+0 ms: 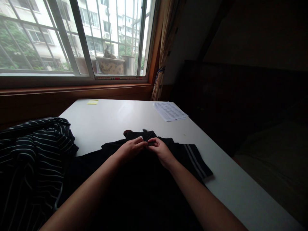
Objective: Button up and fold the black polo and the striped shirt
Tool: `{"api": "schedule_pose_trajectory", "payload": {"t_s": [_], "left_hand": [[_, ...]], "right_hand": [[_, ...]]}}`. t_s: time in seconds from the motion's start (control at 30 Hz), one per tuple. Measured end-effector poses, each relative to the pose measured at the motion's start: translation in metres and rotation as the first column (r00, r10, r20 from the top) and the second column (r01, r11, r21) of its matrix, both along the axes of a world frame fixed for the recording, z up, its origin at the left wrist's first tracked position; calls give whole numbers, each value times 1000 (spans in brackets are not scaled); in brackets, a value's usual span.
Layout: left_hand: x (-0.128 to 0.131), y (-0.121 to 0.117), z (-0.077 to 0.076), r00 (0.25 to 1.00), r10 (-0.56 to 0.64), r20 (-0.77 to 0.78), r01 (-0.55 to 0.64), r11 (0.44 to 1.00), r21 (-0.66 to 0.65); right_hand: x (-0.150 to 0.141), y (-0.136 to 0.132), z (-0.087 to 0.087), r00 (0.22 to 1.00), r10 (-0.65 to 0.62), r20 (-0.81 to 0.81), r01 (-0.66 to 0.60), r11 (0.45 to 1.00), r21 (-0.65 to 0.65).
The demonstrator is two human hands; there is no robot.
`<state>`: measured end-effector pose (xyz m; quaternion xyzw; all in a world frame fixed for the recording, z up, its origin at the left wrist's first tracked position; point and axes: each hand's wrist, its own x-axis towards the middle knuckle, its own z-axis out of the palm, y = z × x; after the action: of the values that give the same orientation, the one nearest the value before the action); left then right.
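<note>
A black shirt (144, 179) lies spread on the white table (108, 118), its collar end pointing away from me and a sleeve with pale stripes (196, 160) at the right. My left hand (130, 149) and my right hand (161, 150) meet at the collar area, both with fingers curled and pinching the black fabric between them. A dark collar piece (141, 134) shows just beyond the fingertips.
A black-and-white striped garment (31, 160) is heaped at the table's left. A printed sheet of paper (169, 111) lies at the far right corner and a yellow sticky note (92, 102) at the far edge. A barred window (72, 38) runs behind; dark furniture stands to the right.
</note>
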<state>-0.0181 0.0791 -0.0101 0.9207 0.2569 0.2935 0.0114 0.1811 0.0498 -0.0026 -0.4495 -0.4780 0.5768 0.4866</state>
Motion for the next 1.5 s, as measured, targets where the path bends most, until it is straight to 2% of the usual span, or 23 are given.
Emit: {"api": "schedule_pose_trajectory", "payload": {"t_s": [0.13, 0.23, 0.37, 0.5, 0.63, 0.77, 0.87, 0.97, 1.07, 1.17, 1.33, 1.4, 1.5], "left_hand": [[3, 1, 0, 1000, 4, 11, -4, 1000, -21], [4, 1, -1, 997, 36, 67, -30, 995, -91], [2, 2, -1, 987, 122, 109, -101, 979, -179], [-1, 5, -1, 983, 175, 63, -169, 982, -82], [-1, 6, 0, 977, 211, -16, -212, 977, -25], [0, 6, 1, 985, 169, -25, -169, 985, -20], [-1, 9, 1, 992, 126, -2, -126, 991, -51], [-3, 11, -1, 994, 104, 39, -99, 988, -117], [-5, 13, -2, 997, 61, 56, -51, 985, -163], [-5, 13, -2, 996, 27, 85, -10, 980, -200], [-5, 16, -7, 989, 3, 148, 34, 969, -245], [-6, 17, -9, 989, 3, 151, 35, 968, -248], [-5, 17, -10, 988, 17, 152, 21, 970, -242]], "right_hand": [[-3, -2, 3, 1000, -27, 8, 27, 999, -21], [-4, -1, 3, 997, -81, -13, 81, 996, -24], [-4, 2, -2, 980, -178, 84, 175, 984, 46], [-4, 4, -8, 961, -188, 203, 161, 977, 139], [-2, 6, -12, 965, -198, 170, 170, 972, 162], [2, 10, -13, 952, -274, 133, 249, 952, 179], [3, 8, -5, 922, -356, 149, 327, 926, 190], [2, -2, 10, 850, -468, 243, 370, 858, 357], [-1, -14, 24, 770, -540, 339, 274, 761, 587], [-5, -19, 27, 708, -522, 475, 65, 718, 693], [-6, -15, 16, 598, -399, 695, -200, 765, 612], [-5, -13, 13, 550, -377, 745, -238, 785, 573], [-5, -13, 11, 518, -400, 756, -217, 794, 568]]}}
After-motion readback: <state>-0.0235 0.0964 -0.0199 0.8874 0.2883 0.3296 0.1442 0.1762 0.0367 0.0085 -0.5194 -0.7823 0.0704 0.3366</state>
